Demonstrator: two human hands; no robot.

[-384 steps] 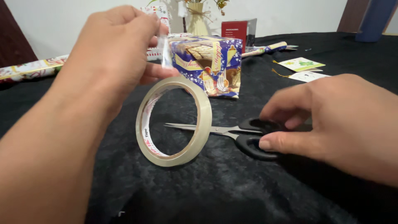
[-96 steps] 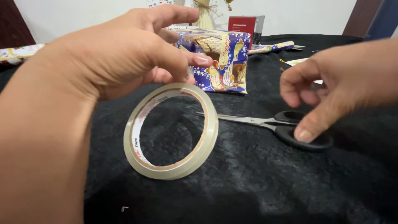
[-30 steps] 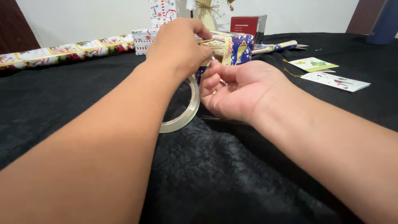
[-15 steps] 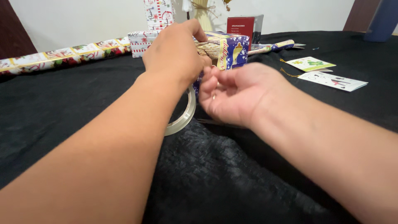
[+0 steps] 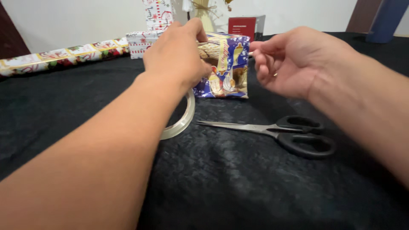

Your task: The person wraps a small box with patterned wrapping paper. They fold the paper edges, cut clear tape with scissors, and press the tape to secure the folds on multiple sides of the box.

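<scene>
Pressing on the blue-and-gold wrapped gift box (image 5: pixel 223 68), the left hand (image 5: pixel 177 53) curls its fingers over the top; the right hand (image 5: pixel 294 59) hovers half-open, empty, above black-handled scissors (image 5: pixel 277 132).

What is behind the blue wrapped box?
Behind the blue wrapped box stand a red box and a pale vase by the wall. The left hand covers the box's left side.

The left hand (image 5: pixel 177 53) hides most of the clear tape roll (image 5: pixel 181 121); its grip on the blue wrapped box (image 5: pixel 226 70) cannot be made out.
</scene>
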